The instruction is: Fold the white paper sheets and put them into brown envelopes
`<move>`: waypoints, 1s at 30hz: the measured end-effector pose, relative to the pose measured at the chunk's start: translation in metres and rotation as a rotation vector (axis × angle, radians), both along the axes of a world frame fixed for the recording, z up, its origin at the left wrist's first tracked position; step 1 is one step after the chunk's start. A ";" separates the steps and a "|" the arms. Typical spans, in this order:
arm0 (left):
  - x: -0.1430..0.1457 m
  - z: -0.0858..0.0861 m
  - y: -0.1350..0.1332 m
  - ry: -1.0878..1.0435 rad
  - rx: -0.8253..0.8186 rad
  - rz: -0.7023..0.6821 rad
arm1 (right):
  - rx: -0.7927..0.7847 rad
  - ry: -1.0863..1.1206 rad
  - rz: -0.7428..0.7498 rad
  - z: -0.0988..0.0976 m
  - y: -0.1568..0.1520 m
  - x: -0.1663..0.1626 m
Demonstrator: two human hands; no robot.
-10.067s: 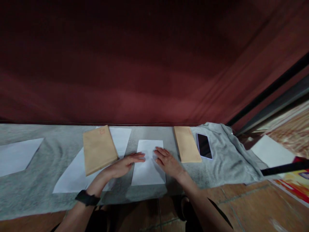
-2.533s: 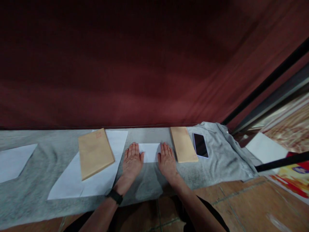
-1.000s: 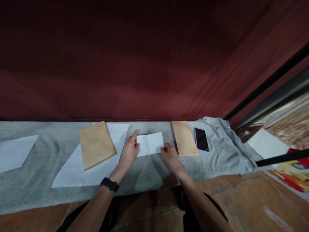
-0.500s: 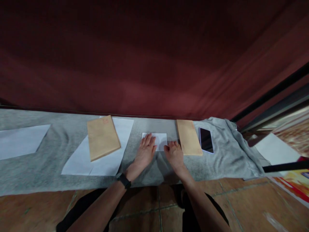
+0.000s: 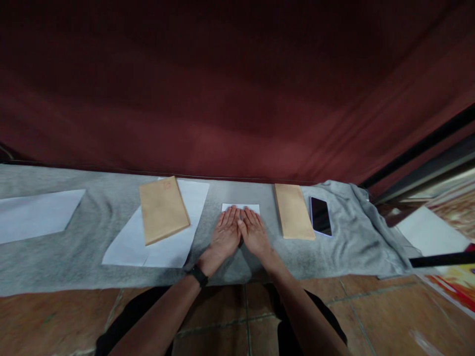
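Note:
A small folded-looking white paper (image 5: 242,205) lies on the grey cloth (image 5: 237,274), mostly covered by my hands. My left hand (image 5: 226,230) rests flat on its left part, fingers stretched forward. Beside it, thumbs meeting, my right hand (image 5: 254,232) lies flat on the right part. Both hands are open and grip nothing. To the right of my hands is a stack of brown envelopes (image 5: 294,212). A wider stack of brown envelopes (image 5: 163,210) sits to the left, on top of large white sheets (image 5: 124,245).
A phone (image 5: 320,216) lies right of the envelopes. Another white sheet (image 5: 35,215) is at the far left. A dark red curtain (image 5: 230,123) hangs behind the cloth-covered surface. At the right stand a black bar (image 5: 441,259) and a white sheet (image 5: 432,232). Tiled floor (image 5: 211,321) shows below.
My right hand has moved left from beside the envelopes onto the small white paper, next to my left hand, and its fingers are now stretched flat. My left hand stays on the paper.

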State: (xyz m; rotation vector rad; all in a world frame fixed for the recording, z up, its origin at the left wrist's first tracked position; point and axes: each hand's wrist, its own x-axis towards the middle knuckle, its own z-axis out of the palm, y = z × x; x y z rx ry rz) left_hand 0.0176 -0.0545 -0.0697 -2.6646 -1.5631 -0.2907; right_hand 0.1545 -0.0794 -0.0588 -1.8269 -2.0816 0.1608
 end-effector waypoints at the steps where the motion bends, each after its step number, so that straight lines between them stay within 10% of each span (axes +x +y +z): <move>1: -0.001 0.002 0.001 -0.004 -0.010 0.021 | 0.003 -0.021 -0.010 -0.001 0.001 0.001; 15: -0.019 0.015 0.003 -0.053 -0.036 0.131 | 0.048 -0.116 -0.112 -0.002 0.006 0.020; 30: -0.015 0.018 0.001 -0.038 -0.059 -0.129 | 0.035 -0.052 -0.076 0.013 0.035 0.025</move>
